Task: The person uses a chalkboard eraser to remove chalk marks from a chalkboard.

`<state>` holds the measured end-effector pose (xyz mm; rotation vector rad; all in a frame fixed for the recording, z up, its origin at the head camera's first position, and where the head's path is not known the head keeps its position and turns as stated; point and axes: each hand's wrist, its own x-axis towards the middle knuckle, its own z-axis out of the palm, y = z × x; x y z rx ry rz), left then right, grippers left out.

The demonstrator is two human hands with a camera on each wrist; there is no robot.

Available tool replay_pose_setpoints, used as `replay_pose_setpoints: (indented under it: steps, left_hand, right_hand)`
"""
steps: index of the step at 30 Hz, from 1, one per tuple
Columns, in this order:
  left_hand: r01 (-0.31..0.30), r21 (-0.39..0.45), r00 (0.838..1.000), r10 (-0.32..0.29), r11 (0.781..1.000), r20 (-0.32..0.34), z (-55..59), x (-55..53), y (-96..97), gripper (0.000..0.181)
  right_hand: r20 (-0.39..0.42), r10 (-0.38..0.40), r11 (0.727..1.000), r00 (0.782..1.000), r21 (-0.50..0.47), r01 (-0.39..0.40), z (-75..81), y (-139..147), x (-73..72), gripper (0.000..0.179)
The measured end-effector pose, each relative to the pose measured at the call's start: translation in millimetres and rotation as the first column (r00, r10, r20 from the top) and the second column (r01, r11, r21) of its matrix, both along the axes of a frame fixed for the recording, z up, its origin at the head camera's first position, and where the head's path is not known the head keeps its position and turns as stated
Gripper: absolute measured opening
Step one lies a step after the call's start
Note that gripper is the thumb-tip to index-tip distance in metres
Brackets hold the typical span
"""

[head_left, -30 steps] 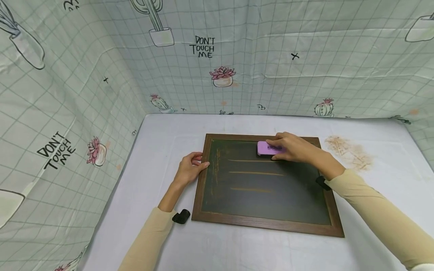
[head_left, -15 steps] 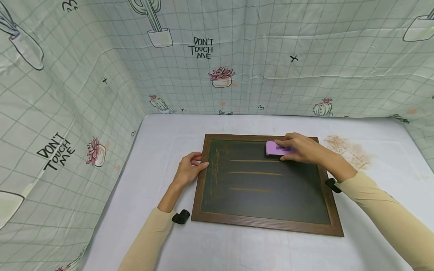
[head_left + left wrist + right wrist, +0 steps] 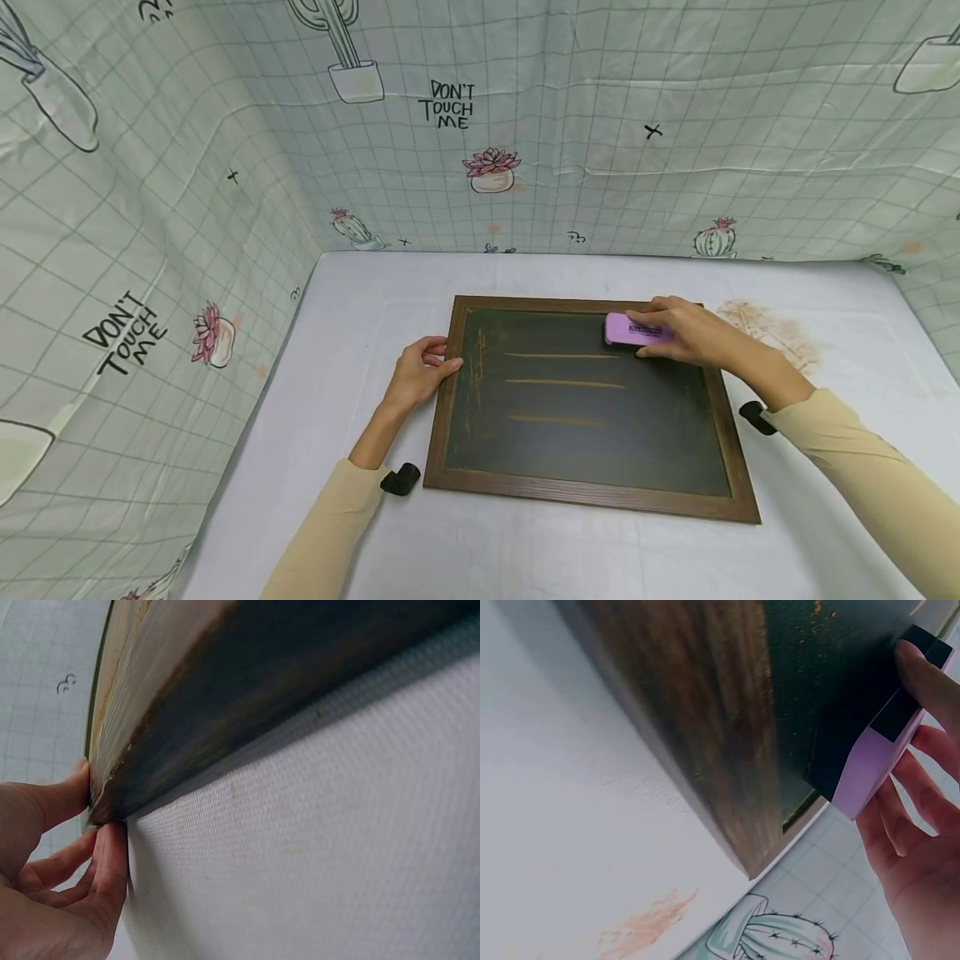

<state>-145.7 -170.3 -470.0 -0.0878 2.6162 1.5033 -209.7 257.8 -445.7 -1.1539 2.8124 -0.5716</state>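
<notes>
A wood-framed chalkboard (image 3: 645, 442) lies flat on the white-covered table. My left hand (image 3: 418, 375) holds its left edge, thumb over the frame and fingers against the side, as the left wrist view shows. In my right hand (image 3: 686, 333) is a purple chalkboard eraser (image 3: 633, 330), gripped between thumb and fingers. Its dark underside (image 3: 840, 750) rests on the board near the top right corner. Three tan chalk lines (image 3: 566, 384) run across the middle of the board, and a smeared vertical streak (image 3: 480, 375) marks its left side.
Brownish chalk dust (image 3: 776, 333) is smeared on the table (image 3: 375, 292) right of the board. A grid-patterned cloth with plant drawings (image 3: 562, 167) hangs behind and at the left. Black wrist cameras (image 3: 401, 480) sit by both sleeves.
My right hand has slid the eraser rightward along the top of the board. The left hand and the board have stayed in place.
</notes>
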Motion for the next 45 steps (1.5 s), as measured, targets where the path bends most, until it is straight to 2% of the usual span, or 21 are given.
replay_pose_setpoints:
  steps: [14,22,27,31,45]
  left_hand:
    - [0.002,-0.003,1.000,-0.002,1.000,0.003,0.3,-0.9,0.1,0.049]
    - [-0.007,0.003,1.000,0.007,1.000,0.019,1.1,0.0,-1.3,0.050]
    - [-0.004,0.002,1.000,0.004,1.000,0.022,2.3,0.3,-1.6,0.050]
    - [-0.005,-0.005,1.000,0.006,1.000,0.024,1.7,0.1,-1.0,0.051]
    - [-0.003,-0.011,1.000,0.004,1.000,0.029,0.0,-0.4,0.9,0.050]
  right_hand:
    - [-0.029,0.016,0.999,0.999,-0.034,-0.017,-1.4,7,2.2,0.057]
    - [0.021,-0.019,1.000,1.000,-0.011,0.019,2.2,7,10.4,0.058]
    - [-0.044,0.007,1.000,0.999,-0.022,-0.008,2.7,10,15.3,0.054]
    - [-0.066,0.021,0.999,0.998,-0.029,-0.023,4.0,14,19.8,0.052]
    - [-0.042,0.064,0.997,0.997,-0.031,-0.065,2.6,15,26.2,0.048]
